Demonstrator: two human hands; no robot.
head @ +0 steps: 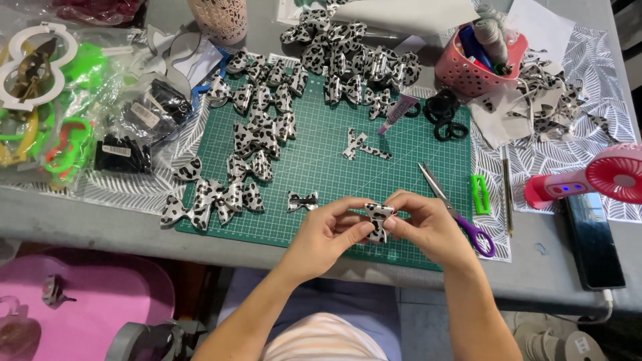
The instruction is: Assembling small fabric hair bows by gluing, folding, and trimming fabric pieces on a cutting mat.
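Both the left hand [328,230] and right hand [428,224] pinch 1 leopard-print bow [378,220] between fingertips, steadying it just above the green cutting mat [321,167], purple-handled scissors [458,214] lying at 3 o'clock

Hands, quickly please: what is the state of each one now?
Left hand: grip closed on the leopard-print bow piece.
Right hand: grip closed on the same bow piece.

clear plastic bags [144,120] left, dark phone screen [592,241] right
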